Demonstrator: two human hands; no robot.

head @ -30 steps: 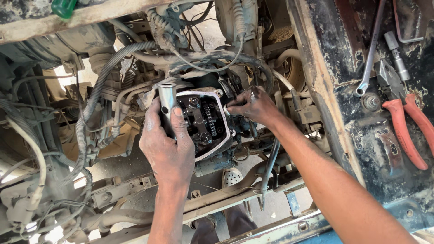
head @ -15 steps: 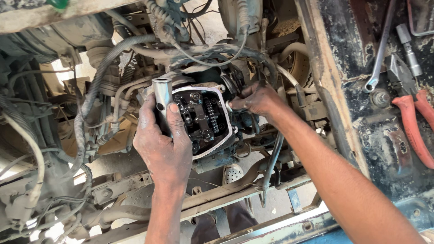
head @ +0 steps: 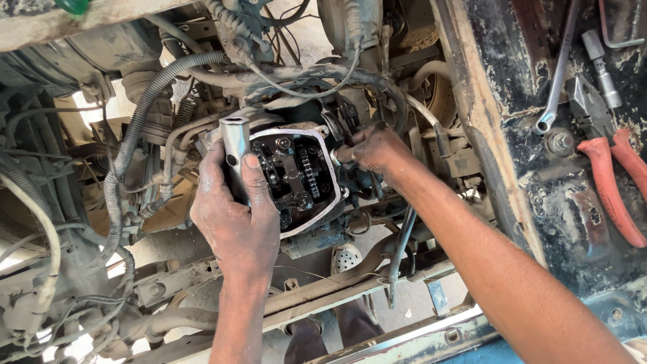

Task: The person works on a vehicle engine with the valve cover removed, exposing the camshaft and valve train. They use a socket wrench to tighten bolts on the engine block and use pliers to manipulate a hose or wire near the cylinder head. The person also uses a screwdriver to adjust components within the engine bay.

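An open engine head (head: 296, 176) with a pale gasket rim shows rocker arms and a timing chain inside. My left hand (head: 236, 216) grips a silver tube socket wrench (head: 234, 152) held upright against the left edge of the head. My right hand (head: 374, 152) reaches in from the right, its greasy fingertips pinched at a small part on the head's right rim. What the fingers hold is hidden. Hoses and cables crowd around the engine.
Red-handled pliers (head: 610, 185), a ring spanner (head: 558, 74) and a socket extension (head: 600, 64) lie on the dirty black panel (head: 539, 202) at right. A ribbed hose (head: 128, 162) runs down the left. Frame rails (head: 323, 290) cross below; a sandalled foot (head: 347, 256) shows beneath.
The view has shifted slightly. My left hand still holds the tube wrench by the head, and my right hand has stayed at the right rim, fingers working there.
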